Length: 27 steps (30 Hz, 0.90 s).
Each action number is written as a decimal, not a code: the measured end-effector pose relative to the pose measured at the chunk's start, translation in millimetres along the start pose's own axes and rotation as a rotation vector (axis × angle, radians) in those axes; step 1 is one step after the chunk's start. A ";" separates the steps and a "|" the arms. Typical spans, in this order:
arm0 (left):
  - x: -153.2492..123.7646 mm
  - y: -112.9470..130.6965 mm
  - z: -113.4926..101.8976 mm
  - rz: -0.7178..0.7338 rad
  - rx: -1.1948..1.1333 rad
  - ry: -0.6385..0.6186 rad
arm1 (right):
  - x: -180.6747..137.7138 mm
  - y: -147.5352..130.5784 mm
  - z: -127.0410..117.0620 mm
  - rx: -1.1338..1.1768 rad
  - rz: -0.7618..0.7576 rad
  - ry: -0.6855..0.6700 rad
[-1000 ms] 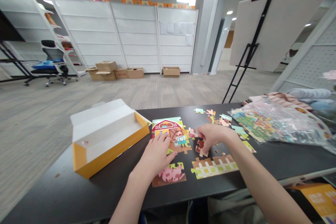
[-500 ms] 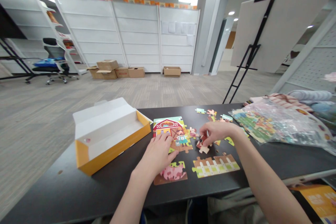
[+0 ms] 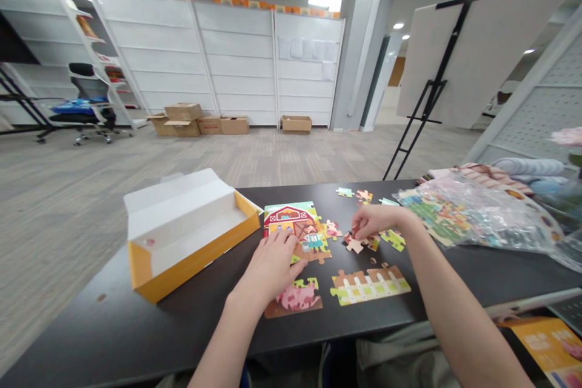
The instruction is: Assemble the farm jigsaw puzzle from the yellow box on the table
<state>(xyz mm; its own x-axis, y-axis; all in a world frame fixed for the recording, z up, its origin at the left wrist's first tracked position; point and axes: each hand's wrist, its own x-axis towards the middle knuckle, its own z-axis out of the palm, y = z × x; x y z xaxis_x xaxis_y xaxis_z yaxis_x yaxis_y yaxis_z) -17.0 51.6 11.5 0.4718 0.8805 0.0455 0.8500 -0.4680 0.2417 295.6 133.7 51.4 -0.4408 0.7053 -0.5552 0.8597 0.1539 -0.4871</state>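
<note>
My left hand (image 3: 275,257) lies flat with its fingers stretched over the joined barn section of a jigsaw puzzle (image 3: 291,213), which shows a red barn and a farmer figure. Just below that hand is a joined pink pig section (image 3: 297,297). My right hand (image 3: 377,220) is closed, its fingertips pinched on a brown puzzle piece (image 3: 351,237) among loose pieces; the fingers partly hide it. A pale piece (image 3: 356,246) lies right beneath the fingertips. Between the hands sits a small piece with a pink animal (image 3: 333,229). Nearer me is a joined white fence strip (image 3: 370,287).
An open yellow box (image 3: 195,254) with a white inside stands at the left. More loose pieces (image 3: 364,195) lie at the table's far side. At right are a clear plastic bag with printed sheets (image 3: 454,212) and rolled cloths (image 3: 527,165). The black table's (image 3: 182,327) front edge is near me.
My right hand has shifted slightly, and the pieces under its fingers have changed position. My left hand stays on the barn section. The view has turned a little.
</note>
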 end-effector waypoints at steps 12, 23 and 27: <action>1.0 -1.3 3.2 0.004 0.014 0.004 | 4.3 12.5 -5.3 0.185 -0.039 0.265; 0.8 -0.6 3.7 0.003 0.018 0.004 | 25.8 16.4 0.3 -0.011 0.067 0.321; -0.1 0.1 2.4 0.003 0.022 0.004 | 25.3 16.2 0.6 -0.089 0.084 0.374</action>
<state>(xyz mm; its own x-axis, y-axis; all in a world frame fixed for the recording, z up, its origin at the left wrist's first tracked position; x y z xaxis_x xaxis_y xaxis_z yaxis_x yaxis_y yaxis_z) -16.4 51.3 9.2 0.4737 0.8792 0.0505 0.8533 -0.4725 0.2206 298.3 153.6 29.1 -0.2574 0.9190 -0.2985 0.9150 0.1325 -0.3810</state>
